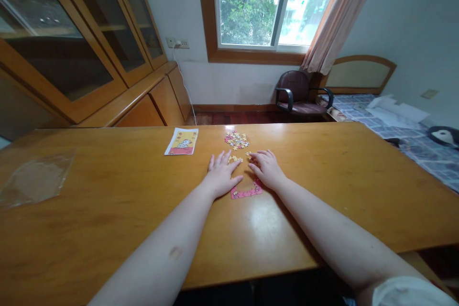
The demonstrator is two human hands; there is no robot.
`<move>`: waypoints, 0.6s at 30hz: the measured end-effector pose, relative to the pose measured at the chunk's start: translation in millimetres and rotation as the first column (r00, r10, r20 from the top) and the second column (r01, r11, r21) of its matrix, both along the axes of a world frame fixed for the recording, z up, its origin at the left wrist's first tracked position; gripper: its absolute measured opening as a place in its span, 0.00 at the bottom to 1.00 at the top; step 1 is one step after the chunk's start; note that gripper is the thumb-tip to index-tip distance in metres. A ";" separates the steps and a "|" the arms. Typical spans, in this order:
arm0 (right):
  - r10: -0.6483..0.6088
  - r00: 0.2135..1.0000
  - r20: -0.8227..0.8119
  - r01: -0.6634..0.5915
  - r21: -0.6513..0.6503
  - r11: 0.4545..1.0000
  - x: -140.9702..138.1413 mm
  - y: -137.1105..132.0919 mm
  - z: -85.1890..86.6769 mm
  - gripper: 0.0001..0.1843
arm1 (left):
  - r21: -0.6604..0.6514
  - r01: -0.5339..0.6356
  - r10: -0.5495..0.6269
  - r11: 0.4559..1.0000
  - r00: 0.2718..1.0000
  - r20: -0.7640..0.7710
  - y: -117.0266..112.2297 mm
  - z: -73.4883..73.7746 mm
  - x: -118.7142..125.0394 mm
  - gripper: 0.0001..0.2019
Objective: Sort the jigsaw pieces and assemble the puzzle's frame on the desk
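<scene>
My left hand (221, 175) lies flat on the table with its fingers spread, beside a few loose yellow jigsaw pieces (235, 158). My right hand (267, 168) rests opposite, its fingers curved over some small pieces; what lies under the fingertips is partly hidden. Between the hands and nearer to me is a joined strip of pink jigsaw pieces (246, 193), running along a bottom edge and partly up the sides. Farther off sits a pile of mixed jigsaw pieces (236, 140). A picture card (182, 141) with a white animal on yellow and pink lies to the left.
The wooden table (118, 210) spans the view. A clear plastic bag (38, 177) lies at its left. Beyond stand a glass-door cabinet (122, 76), a dark office chair (297, 93) and a bed (412, 143) with a checked cover.
</scene>
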State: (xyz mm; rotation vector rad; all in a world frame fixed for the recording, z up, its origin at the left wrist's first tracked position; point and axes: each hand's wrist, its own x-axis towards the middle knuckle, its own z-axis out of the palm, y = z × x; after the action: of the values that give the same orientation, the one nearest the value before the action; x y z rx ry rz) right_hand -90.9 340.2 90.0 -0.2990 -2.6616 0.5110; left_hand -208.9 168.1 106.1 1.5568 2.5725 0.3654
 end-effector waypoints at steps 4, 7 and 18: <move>0.015 1.000 -0.006 -0.015 0.054 0.998 -1.1 0.5 -1.2 0.18 | 0.026 0.052 -0.053 0.998 0.998 0.031 -0.4 1.3 3.3 0.28; 0.082 0.995 0.064 -0.088 0.094 0.992 -0.6 -1.7 0.1 0.18 | 0.104 0.038 -0.040 0.994 0.999 0.016 -0.1 0.1 1.3 0.23; 0.157 0.986 0.053 -0.160 0.047 0.986 14.9 12.0 12.1 0.12 | 0.222 0.211 -0.171 0.952 0.968 -0.183 -8.8 14.7 52.1 0.12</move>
State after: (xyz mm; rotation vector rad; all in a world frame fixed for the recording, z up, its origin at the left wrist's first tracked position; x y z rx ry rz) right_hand -75.9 352.2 102.1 -0.0855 -2.7557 0.4894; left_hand -156.9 159.3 120.8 1.9785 2.5389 0.5700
